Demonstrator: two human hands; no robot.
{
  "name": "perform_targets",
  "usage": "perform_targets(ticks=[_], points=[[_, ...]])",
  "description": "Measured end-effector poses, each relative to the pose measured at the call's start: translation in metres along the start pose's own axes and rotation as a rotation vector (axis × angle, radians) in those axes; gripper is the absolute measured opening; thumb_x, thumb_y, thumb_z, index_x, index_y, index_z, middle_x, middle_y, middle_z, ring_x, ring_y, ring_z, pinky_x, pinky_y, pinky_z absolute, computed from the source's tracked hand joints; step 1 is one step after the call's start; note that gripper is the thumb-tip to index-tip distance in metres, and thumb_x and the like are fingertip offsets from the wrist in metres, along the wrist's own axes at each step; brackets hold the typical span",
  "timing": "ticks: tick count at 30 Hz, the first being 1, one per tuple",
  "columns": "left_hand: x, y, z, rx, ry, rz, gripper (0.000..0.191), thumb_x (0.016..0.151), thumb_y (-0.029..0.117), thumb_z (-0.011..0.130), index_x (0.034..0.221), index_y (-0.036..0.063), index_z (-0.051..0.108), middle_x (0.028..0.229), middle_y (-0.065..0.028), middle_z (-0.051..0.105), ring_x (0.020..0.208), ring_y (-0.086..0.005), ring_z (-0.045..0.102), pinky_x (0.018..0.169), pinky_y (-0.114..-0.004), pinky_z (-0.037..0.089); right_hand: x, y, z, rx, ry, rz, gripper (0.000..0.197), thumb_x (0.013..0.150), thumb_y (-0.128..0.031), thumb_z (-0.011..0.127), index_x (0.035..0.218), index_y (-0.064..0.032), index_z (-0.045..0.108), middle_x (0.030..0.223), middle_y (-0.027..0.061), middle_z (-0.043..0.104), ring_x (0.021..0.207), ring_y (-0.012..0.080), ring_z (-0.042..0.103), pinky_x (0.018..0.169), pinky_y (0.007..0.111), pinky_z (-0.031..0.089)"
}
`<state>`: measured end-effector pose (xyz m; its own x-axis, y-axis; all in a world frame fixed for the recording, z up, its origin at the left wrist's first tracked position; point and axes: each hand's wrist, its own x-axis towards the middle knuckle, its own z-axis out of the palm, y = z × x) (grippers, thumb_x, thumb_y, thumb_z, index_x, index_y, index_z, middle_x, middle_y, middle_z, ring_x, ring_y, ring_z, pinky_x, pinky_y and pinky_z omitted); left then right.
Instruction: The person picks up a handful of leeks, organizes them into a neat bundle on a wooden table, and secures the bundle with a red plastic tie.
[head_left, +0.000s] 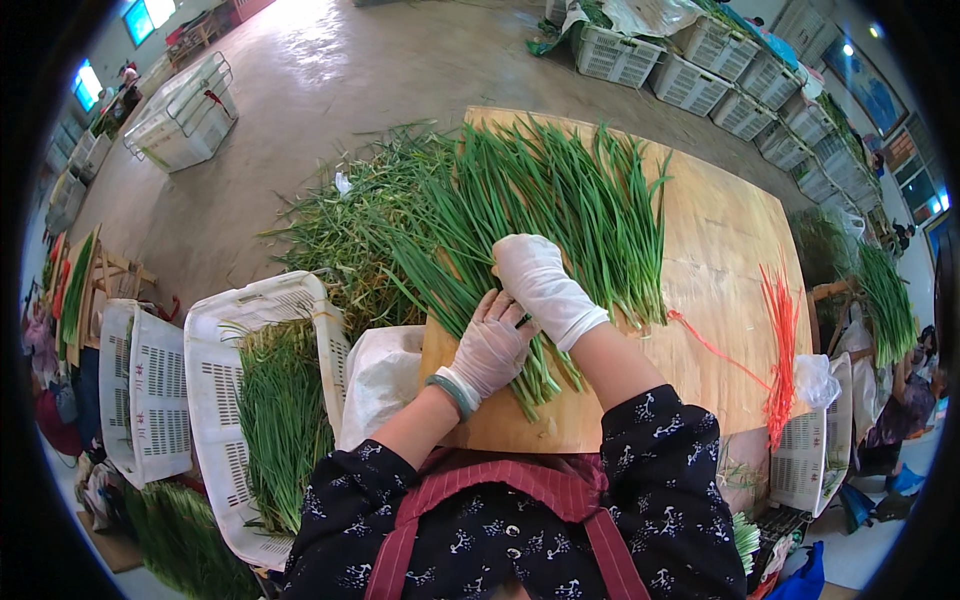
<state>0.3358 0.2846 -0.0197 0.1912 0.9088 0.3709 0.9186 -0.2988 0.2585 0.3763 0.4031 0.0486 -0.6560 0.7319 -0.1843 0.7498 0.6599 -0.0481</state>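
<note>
On a wooden board, my left hand (491, 345) in a thin white glove lies around a small bunch of garlic chives (536, 382). Its pale stem ends point toward my body and its leaves fan out to the far left. My right hand (536, 274), gloved too, is curled over the same bunch just beyond the left one. The right fingertips are hidden, so what they grip cannot be seen. Right beside the hands, a wider spread of loose chives (592, 217) covers the far half of the board.
Red ties (780, 337) lie along the right edge of the board (720, 285). A white plastic crate (217, 390) of chives stands at left. Leaf trimmings (360, 225) are heaped beyond it. Stacked crates (690, 82) line the far right; another crate (187, 112) is on the floor.
</note>
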Motion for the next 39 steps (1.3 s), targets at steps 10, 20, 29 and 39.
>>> perform_targets(ticks=[10, 20, 29, 39], points=[[0.003, 0.005, 0.001, -0.097, 0.128, 0.030, 0.035, 0.073, 0.007, 0.050, 0.107, 0.0172, 0.055, 0.111, -0.0070, 0.049, 0.110, -0.0272, 0.041, 0.096, -0.042, 0.030, 0.030, 0.011, -0.103, 0.654, 1.005, -0.287, 0.026, 0.080, -0.026, 0.052, 0.094, -0.0048, 0.057, 0.087, 0.0163, 0.060, 0.079, 0.0354, 0.058, 0.070, 0.041, 0.047], [0.009, -0.001, -0.007, -0.138, 0.114, 0.091, 0.039, 0.079, 0.021, 0.046, 0.118, 0.0164, 0.048, 0.126, -0.0099, 0.038, 0.122, -0.0297, 0.027, 0.103, -0.043, 0.017, -0.130, 0.037, 0.065, -0.005, 0.298, 0.033, 0.019, 0.074, -0.013, 0.050, 0.089, -0.0028, 0.056, 0.087, 0.0147, 0.059, 0.073, 0.0253, 0.060, 0.059, 0.035, 0.048], [0.007, 0.000, -0.004, -0.060, -0.055, 0.110, 0.037, 0.078, 0.023, 0.049, 0.114, 0.0132, 0.050, 0.111, -0.0049, 0.052, 0.117, -0.0238, 0.036, 0.102, -0.044, 0.017, -0.123, 0.073, 0.055, -0.010, 0.391, 0.511, 0.019, 0.076, -0.023, 0.058, 0.089, -0.0095, 0.055, 0.074, 0.0078, 0.059, 0.065, 0.0245, 0.058, 0.055, 0.035, 0.046], [0.004, -0.002, -0.003, 0.041, -0.030, 0.132, 0.041, 0.077, 0.027, 0.049, 0.118, 0.0181, 0.049, 0.126, -0.0044, 0.040, 0.121, -0.0259, 0.030, 0.104, -0.047, 0.007, -0.138, 0.072, 0.073, 0.294, 0.557, 0.004, 0.029, 0.071, -0.026, 0.064, 0.095, -0.0105, 0.059, 0.076, 0.0076, 0.059, 0.070, 0.0255, 0.059, 0.061, 0.036, 0.047]])
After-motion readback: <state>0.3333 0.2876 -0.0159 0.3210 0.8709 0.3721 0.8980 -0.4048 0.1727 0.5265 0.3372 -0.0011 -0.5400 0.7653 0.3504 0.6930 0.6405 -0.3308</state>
